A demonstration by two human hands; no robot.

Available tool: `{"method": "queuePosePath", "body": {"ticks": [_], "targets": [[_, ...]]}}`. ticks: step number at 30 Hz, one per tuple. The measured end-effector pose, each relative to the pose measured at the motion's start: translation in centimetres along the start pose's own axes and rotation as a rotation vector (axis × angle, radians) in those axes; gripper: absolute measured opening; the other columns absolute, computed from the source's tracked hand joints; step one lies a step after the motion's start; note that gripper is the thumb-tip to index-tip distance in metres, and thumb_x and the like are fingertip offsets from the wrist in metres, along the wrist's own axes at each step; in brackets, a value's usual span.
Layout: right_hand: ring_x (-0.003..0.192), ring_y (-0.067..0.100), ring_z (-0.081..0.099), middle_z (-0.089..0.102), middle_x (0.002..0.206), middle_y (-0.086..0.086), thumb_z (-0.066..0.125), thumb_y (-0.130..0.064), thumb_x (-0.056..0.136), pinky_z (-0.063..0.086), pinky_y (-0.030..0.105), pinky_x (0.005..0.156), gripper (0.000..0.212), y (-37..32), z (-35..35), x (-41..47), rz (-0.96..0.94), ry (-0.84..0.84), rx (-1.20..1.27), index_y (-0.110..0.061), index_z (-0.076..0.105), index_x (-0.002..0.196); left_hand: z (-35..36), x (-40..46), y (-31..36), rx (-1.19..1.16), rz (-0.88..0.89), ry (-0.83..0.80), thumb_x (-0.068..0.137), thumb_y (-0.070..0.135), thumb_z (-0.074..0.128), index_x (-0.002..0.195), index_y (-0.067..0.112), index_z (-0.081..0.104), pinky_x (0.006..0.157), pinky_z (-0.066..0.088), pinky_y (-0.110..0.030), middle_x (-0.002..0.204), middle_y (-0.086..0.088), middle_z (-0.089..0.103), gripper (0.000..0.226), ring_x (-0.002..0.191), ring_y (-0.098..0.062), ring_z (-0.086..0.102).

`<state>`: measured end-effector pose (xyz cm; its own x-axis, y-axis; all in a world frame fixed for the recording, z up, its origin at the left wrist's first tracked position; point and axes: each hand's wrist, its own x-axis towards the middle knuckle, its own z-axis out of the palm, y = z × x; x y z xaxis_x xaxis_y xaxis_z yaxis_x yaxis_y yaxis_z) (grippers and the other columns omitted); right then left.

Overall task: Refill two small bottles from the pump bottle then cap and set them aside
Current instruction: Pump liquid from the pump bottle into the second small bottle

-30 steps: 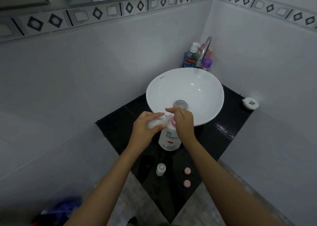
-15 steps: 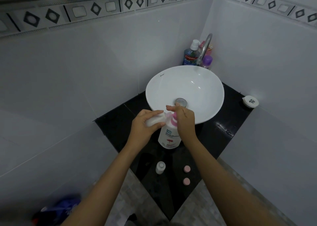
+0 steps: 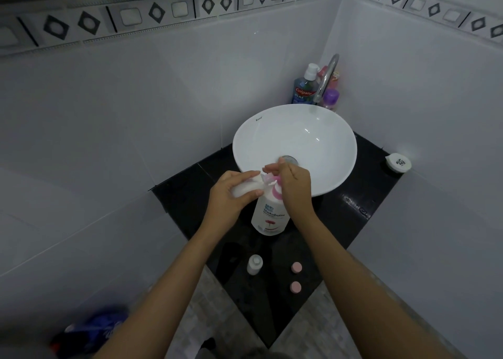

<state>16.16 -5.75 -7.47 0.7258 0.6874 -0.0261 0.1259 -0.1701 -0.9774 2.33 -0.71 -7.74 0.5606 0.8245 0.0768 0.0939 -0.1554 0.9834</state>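
A white pump bottle (image 3: 269,217) with a pink pump stands on the black counter (image 3: 353,222) in front of the basin. My right hand (image 3: 292,187) rests on top of the pump head. My left hand (image 3: 231,195) holds a small white bottle (image 3: 249,187) tilted on its side, its mouth against the pump's nozzle. A second small white bottle (image 3: 254,264) stands uncapped near the counter's front corner. Two pink caps (image 3: 296,267) (image 3: 295,286) lie to its right.
A white bowl basin (image 3: 295,143) sits behind the pump bottle, with a chrome tap (image 3: 326,78) at its back. A mouthwash bottle (image 3: 304,86) and a purple-capped bottle (image 3: 330,98) stand beside the tap. A small white dish (image 3: 398,163) sits at the counter's right corner.
The view has shifted slightly; both hands stay at the pump head with the small bottle held against the nozzle.
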Motion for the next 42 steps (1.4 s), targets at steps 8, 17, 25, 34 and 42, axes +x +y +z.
{"method": "queuePosePath", "body": {"ticks": [8,17,25,34,42], "targets": [[0.093,0.02,0.065,0.072,0.093,0.007,0.042,-0.017,0.098,0.05,0.036,0.088,0.035,0.6,-0.1,-0.5,0.007,-0.021,-0.035,-0.007,0.075,0.09,0.3,0.0,-0.2,0.048,-0.002,-0.013,0.075,0.012,0.075,0.112,0.017,0.067,0.077,0.043,0.0,0.106,-0.001,0.056,0.038,0.09,0.011,0.054],[0.08,0.007,0.065,0.072,0.096,0.011,0.043,-0.019,0.099,0.049,0.018,0.08,0.034,-1.5,-0.8,-0.2,-0.01,-0.06,0.009,0.0,0.071,0.097,0.2,0.6,0.1,0.172,0.043,-0.04,0.077,0.016,0.074,0.12,0.018,0.062,0.08,0.041,-0.002,0.109,-0.001,0.055,0.045,0.095,0.004,0.052],[0.08,0.012,0.066,0.071,0.092,0.012,0.043,-0.02,0.099,0.05,0.028,0.085,0.034,-1.8,-0.8,-0.5,0.012,-0.056,0.017,-0.001,0.071,0.095,-0.2,0.2,0.0,0.158,0.016,-0.021,0.08,0.016,0.071,0.117,0.022,0.061,0.081,0.04,-0.011,0.111,0.001,0.053,0.039,0.096,0.001,0.052],[0.072,0.011,0.067,0.07,0.092,0.012,0.043,-0.022,0.099,0.05,0.033,0.085,0.034,-2.2,-0.8,-0.6,0.049,-0.068,0.028,0.0,0.07,0.095,-0.8,-0.4,-0.3,0.123,0.024,0.007,0.08,0.014,0.07,0.113,0.028,0.061,0.076,0.044,-0.004,0.11,0.002,0.053,0.037,0.092,0.014,0.051],[0.077,0.016,0.067,0.07,0.09,0.011,0.045,-0.022,0.098,0.051,0.033,0.086,0.032,-2.3,-0.8,-0.7,0.061,-0.055,0.031,-0.005,0.07,0.09,-0.2,-0.6,-0.4,0.137,-0.016,-0.015,0.08,0.013,0.07,0.118,0.019,0.061,0.082,0.041,-0.011,0.113,-0.003,0.055,0.039,0.096,0.0,0.053]]}}
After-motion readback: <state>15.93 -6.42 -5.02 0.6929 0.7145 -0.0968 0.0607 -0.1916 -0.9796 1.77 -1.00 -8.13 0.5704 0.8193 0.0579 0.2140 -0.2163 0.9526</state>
